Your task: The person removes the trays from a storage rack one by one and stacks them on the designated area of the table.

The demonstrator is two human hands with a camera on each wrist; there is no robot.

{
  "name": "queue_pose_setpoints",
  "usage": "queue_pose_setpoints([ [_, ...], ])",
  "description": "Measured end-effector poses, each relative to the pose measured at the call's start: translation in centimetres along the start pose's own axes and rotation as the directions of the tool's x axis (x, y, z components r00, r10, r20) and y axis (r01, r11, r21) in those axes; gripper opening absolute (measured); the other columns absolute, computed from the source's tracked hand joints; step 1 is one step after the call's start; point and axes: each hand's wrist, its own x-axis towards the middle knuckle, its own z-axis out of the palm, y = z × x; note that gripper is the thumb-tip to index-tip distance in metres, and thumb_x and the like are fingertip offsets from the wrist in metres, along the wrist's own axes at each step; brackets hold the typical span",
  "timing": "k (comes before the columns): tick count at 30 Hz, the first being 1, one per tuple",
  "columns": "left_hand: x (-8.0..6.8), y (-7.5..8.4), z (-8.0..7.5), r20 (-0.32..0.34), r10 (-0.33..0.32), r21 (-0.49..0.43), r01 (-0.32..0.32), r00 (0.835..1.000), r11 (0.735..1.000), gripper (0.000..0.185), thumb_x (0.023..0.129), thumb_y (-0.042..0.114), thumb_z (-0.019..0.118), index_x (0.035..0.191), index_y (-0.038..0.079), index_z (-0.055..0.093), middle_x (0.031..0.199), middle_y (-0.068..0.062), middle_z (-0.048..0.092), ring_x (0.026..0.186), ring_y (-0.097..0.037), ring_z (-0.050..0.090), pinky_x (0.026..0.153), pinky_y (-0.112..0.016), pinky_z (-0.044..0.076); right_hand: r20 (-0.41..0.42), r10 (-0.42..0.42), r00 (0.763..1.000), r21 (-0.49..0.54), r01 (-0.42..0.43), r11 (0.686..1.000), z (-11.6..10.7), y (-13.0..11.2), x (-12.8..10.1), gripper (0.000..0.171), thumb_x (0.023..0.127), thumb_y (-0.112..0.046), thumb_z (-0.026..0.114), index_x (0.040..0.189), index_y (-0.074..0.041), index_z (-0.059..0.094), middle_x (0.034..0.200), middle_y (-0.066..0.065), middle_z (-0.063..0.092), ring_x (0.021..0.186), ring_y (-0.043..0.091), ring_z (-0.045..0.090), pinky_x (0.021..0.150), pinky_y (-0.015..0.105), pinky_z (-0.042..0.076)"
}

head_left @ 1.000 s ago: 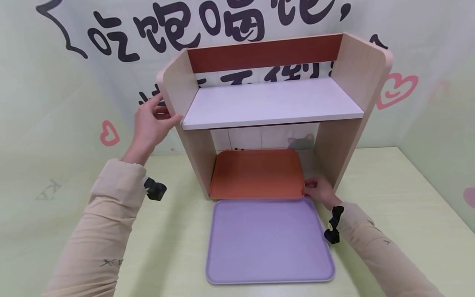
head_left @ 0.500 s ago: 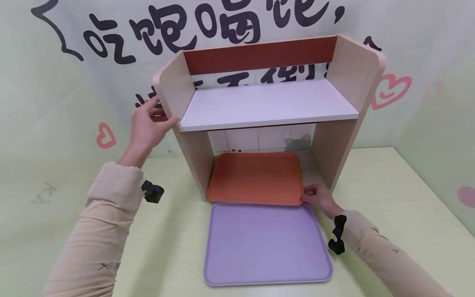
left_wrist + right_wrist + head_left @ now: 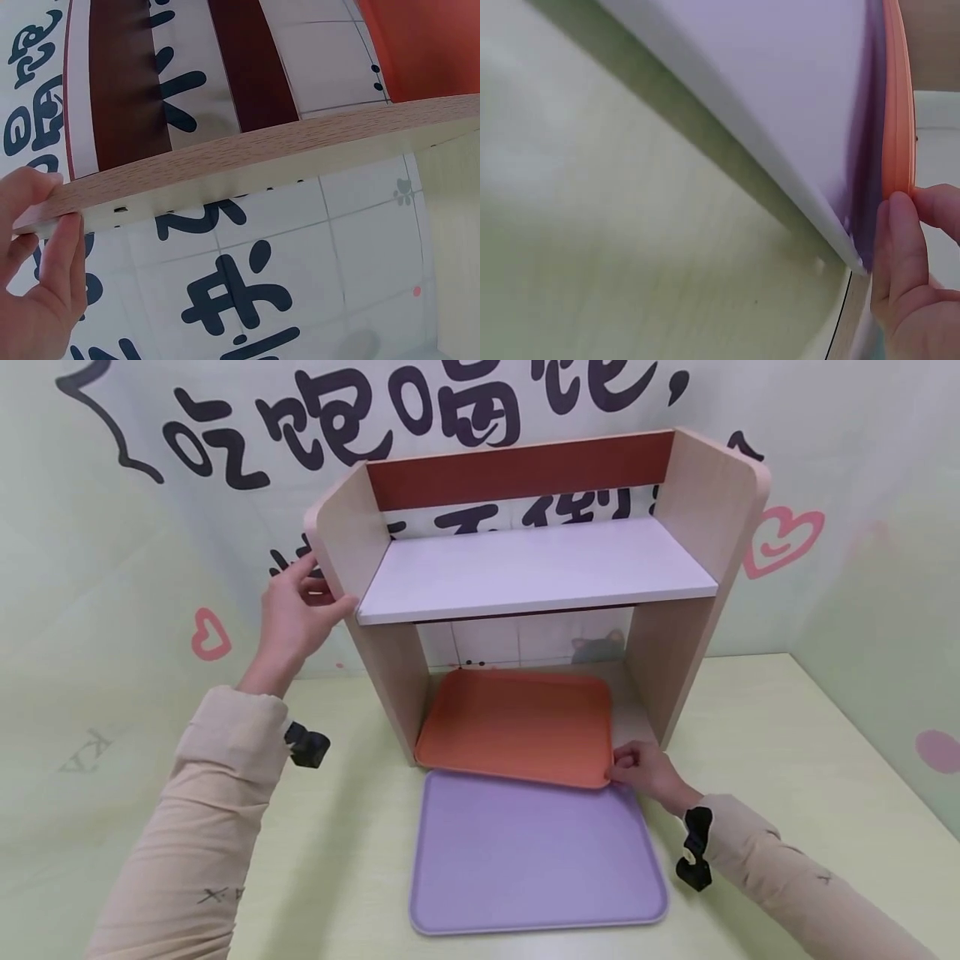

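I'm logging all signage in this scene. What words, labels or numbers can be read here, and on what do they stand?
"吃饱喝饱," in large black characters on the backdrop, above the shelf.
A second row of black characters behind the shelf: mostly hidden, unreadable.
A faint grey mark on the backdrop's lower left: too blurred to read.
Orange tray, purple tray, shelf: no text visible.

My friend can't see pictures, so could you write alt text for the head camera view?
A person's right hand pinches the near right corner of an orange tray lying under a small wooden shelf, its front edge overlapping a purple tray on the pale green table. The left hand holds the shelf's left side panel.
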Motion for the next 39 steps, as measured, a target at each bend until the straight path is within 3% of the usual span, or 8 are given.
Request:
queue_pose_setpoints([
  [4,0.0,0.0,0.0,0.001,-0.006,-0.005,0.006,1.0,1.0,0.064,0.08,0.03,0.064,0.136,0.026,0.034,0.12,-0.011,0.051,0.1,-0.024,0.054,0.083,-0.034,0.047,0.009,-0.007,1.0,-0.003,0.007,1.0,0.2,-0.1,-0.6,0.032,0.075,-0.007,0.066,0.098,0.012,0.054,0.073,0.007,0.061,0.062,0.014,0.056,0.057,0.024,0.048],
  [10,-0.1,0.0,0.0,-0.001,-0.015,-0.002,0.015,1.0,1.0,0.064,0.08,0.029,0.064,0.137,0.026,0.034,0.12,-0.012,0.051,0.101,-0.024,0.054,0.083,-0.035,0.047,0.026,0.062,0.998,0.039,-0.063,0.997,0.4,-0.3,-1.8,0.034,0.074,-0.008,0.068,0.096,0.01,0.05,0.075,0.008,0.059,0.064,0.013,0.056,0.058,0.024,0.049],
  [19,-0.1,0.1,0.2,-0.005,-0.016,-0.009,0.016,1.0,1.0,0.064,0.08,0.029,0.064,0.136,0.027,0.034,0.12,-0.011,0.051,0.101,-0.024,0.054,0.083,-0.034,0.047,0.068,0.084,0.994,0.168,-0.095,0.981,1.0,-0.5,-3.4,0.033,0.076,-0.002,0.066,0.095,0.011,0.043,0.076,0.009,0.056,0.066,0.018,0.06,0.061,0.026,0.051],
  [31,-0.2,0.0,0.1,-0.008,-0.024,-0.015,0.024,1.0,1.0,0.064,0.08,0.028,0.064,0.137,0.026,0.034,0.119,-0.012,0.051,0.101,-0.024,0.053,0.084,-0.034,0.046,0.104,0.162,0.981,0.391,-0.19,0.9,1.9,-0.4,-4.5,0.033,0.078,0.007,0.061,0.1,0.013,0.037,0.072,0.007,0.056,0.064,0.015,0.062,0.064,0.027,0.053],
  [35,-0.2,0.0,0.1,-0.003,-0.025,-0.009,0.025,1.0,1.0,0.064,0.08,0.029,0.064,0.137,0.027,0.034,0.12,-0.012,0.051,0.101,-0.024,0.053,0.084,-0.034,0.046,0.131,0.146,0.981,0.368,-0.185,0.911,1.5,-0.1,-4.5,0.036,0.078,0.004,0.063,0.101,0.013,0.038,0.072,0.007,0.059,0.066,0.016,0.063,0.065,0.028,0.053],
  [39,-0.1,-0.1,0.2,-0.003,-0.021,-0.01,0.021,1.0,1.0,0.065,0.08,0.029,0.064,0.137,0.027,0.034,0.12,-0.011,0.051,0.101,-0.024,0.053,0.084,-0.034,0.047,0.129,0.094,0.987,0.271,-0.126,0.954,0.7,0.2,-4.0,0.033,0.079,-0.001,0.063,0.099,0.015,0.043,0.073,0.009,0.061,0.067,0.018,0.063,0.064,0.029,0.053],
])
